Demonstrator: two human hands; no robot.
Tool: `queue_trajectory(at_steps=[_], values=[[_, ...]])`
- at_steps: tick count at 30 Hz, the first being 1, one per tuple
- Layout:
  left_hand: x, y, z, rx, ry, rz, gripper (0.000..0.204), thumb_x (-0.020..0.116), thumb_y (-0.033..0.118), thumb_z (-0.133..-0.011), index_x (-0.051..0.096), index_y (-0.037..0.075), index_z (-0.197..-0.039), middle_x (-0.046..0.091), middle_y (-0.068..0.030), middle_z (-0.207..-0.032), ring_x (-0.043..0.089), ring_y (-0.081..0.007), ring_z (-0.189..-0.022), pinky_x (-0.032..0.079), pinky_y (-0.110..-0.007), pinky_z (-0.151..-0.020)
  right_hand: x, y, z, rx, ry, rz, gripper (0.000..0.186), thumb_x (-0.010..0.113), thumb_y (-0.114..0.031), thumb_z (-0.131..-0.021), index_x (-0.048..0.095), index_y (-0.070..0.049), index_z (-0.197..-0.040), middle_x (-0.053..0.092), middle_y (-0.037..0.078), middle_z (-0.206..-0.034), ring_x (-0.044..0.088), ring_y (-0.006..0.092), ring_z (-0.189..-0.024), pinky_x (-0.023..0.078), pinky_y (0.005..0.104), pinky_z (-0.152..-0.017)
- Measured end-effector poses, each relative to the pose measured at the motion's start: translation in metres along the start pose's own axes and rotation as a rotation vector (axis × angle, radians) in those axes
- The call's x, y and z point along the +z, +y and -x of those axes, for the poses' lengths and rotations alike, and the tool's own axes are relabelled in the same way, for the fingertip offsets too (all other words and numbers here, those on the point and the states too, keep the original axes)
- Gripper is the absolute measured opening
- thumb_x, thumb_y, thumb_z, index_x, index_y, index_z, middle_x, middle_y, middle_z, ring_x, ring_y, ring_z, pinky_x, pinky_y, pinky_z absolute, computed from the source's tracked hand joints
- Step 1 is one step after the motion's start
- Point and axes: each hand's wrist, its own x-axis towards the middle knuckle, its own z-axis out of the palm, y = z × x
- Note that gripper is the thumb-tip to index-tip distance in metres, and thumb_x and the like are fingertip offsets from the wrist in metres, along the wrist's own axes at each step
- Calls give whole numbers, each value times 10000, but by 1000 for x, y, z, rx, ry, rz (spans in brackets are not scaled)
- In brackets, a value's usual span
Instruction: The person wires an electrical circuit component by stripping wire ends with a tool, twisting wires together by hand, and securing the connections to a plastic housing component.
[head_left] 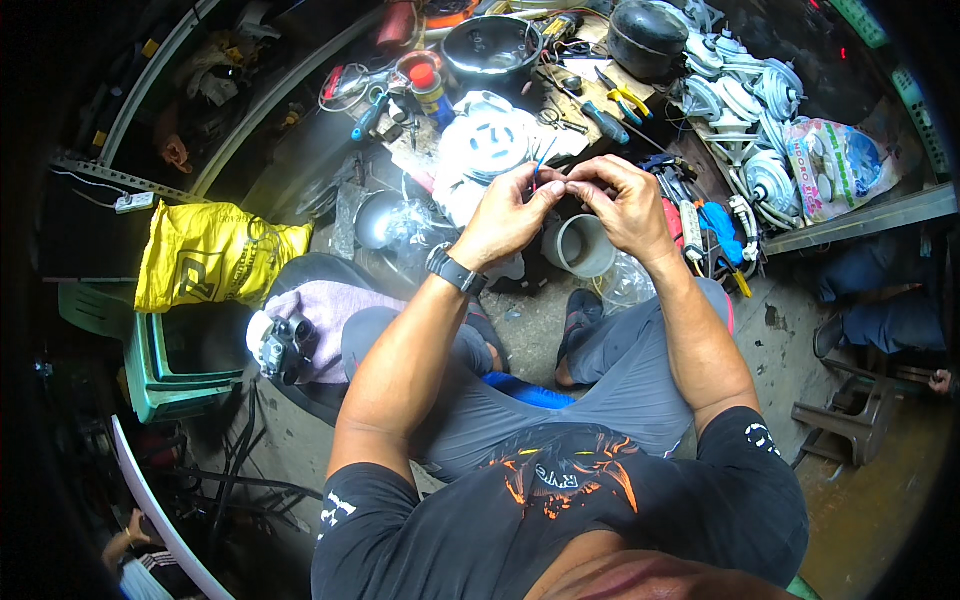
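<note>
Thin blue and red wires [537, 170] run up between my hands, held at fingertip height. My left hand [515, 210] has thumb and fingers closed on them, while my right hand [620, 205] pinches close beside it at the same spot; the ends inside my fingers are too small to make out. Just behind them lies a white round plastic part [485, 140]. Below my hands is a grey bucket [576, 262], standing between the bench items and my feet.
A bench holds a black pot [492, 55], screwdrivers [604, 123], yellow pliers [625, 95] and several white parts [740, 105]. A yellow sack [200, 258] and green chair [160, 370] are left. Other people's legs [870, 325] are right; another person's arm [130, 540] is lower left.
</note>
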Motion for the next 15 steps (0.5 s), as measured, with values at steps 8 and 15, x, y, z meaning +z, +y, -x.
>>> queue_trajectory(at_steps=[8, 15], values=[[7, -6, -1, 127, 139, -116, 220, 625, 196, -973, 654, 11, -1089, 682, -103, -931, 641, -162, -871, 501, -304, -792, 1, -2, 1, 294, -70, -391, 115, 679, -66, -933, 676, 6, -1022, 701, 44, -901, 669, 88, -789, 563, 238, -704], [9, -5, 0, 162, 125, -20, 252, 640, 208, -993, 650, 28, -1169, 680, -13, -931, 620, -86, -862, 505, -251, -759, -2, -2, -3, 294, -100, -398, 128, 681, -76, -936, 657, 2, -1035, 689, 48, -912, 656, 90, -798, 560, 232, -692]])
